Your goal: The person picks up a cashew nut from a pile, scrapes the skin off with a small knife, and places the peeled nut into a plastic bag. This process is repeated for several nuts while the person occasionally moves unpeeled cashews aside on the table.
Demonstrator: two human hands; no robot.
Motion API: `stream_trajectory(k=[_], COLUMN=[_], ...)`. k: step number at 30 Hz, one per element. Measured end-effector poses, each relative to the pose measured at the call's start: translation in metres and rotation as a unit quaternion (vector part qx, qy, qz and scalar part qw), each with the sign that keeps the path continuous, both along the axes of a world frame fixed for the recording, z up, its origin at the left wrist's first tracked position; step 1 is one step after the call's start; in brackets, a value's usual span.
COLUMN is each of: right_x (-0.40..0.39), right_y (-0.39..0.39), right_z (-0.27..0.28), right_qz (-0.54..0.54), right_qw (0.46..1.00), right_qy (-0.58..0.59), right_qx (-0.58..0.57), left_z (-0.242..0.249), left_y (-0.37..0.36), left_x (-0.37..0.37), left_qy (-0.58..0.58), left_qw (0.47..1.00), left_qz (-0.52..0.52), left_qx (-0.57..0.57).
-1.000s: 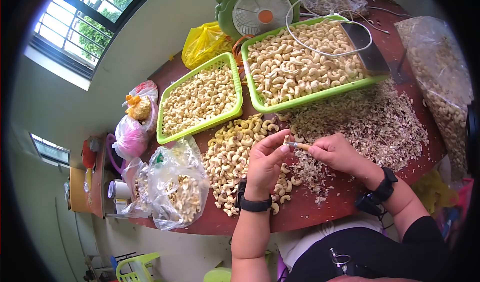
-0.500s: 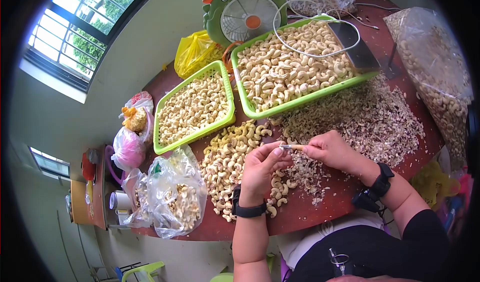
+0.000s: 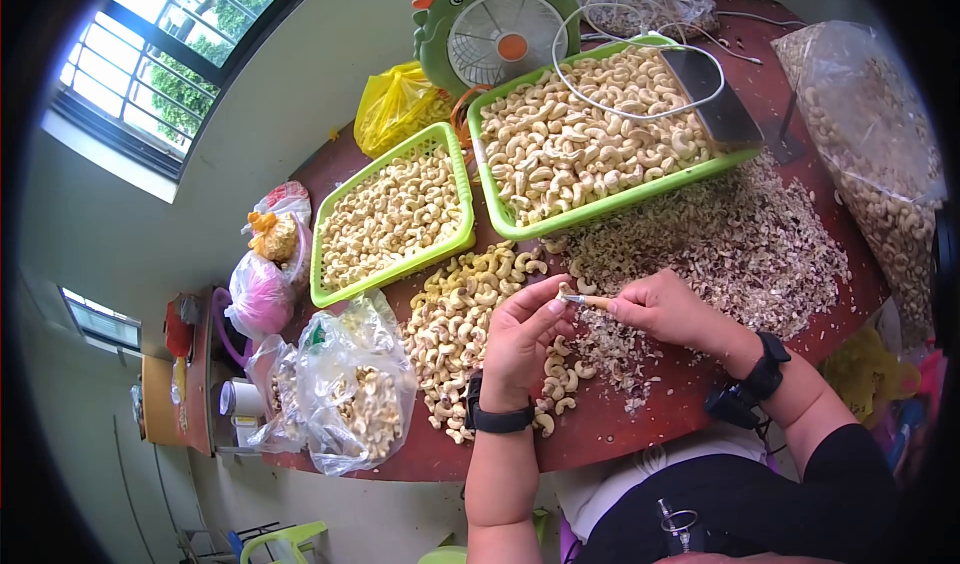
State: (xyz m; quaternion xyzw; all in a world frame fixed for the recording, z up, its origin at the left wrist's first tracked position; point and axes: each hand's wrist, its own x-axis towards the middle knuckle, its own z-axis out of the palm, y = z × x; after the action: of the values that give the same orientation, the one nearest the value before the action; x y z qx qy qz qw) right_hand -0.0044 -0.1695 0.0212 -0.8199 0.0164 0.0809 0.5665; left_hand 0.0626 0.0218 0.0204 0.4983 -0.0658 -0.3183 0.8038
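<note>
Between the thumb and fingertips of my left hand is a cashew nut, mostly covered by the fingers. My right hand is closed around the wooden handle of a small knife. Its metal blade points left and meets the cashew. Beneath and left of my left hand spreads a pile of loose cashews, some yellowish with skin patches. Under and beyond my right hand lies a wide heap of skin flakes.
Two green baskets of cashews, a smaller one and a larger one, stand behind. A phone with a white cable rests on the larger. A green fan, a clear bag and a big sack surround the work area.
The knife has tilted, its handle end now slightly lower, and the cashew sits a little more upright in my left fingertips. The whole view has shifted slightly.
</note>
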Motion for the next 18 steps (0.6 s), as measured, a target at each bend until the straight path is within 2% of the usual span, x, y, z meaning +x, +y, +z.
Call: stream_trajectory(k=[5,10,13,17,18], right_x=[0.000,0.000,-0.001,0.002,0.001], right_y=[0.001,0.000,0.001,-0.008,-0.006], right_z=[0.002,0.003,0.004,0.005,0.008], right_qz=[-0.002,-0.017,-0.042,-0.046,-0.049], right_qw=[1.000,0.999,0.999,0.998,0.999], right_qy=[0.011,0.037,0.019,-0.016,-0.015], right_qx=[-0.023,-0.014,-0.007,-0.028,-0.016], left_z=[-0.001,-0.002,-0.004,-0.002,0.000], left_y=[0.000,0.005,0.007,0.007,0.003], left_x=[0.000,0.005,0.005,0.005,0.004], left_qy=[-0.034,0.015,0.049,0.073,0.054], left_qw=[0.999,0.996,0.998,0.996,0.998], left_qz=[0.003,-0.021,-0.048,-0.048,-0.005], left_qx=[0.031,0.080,0.017,0.011,0.027])
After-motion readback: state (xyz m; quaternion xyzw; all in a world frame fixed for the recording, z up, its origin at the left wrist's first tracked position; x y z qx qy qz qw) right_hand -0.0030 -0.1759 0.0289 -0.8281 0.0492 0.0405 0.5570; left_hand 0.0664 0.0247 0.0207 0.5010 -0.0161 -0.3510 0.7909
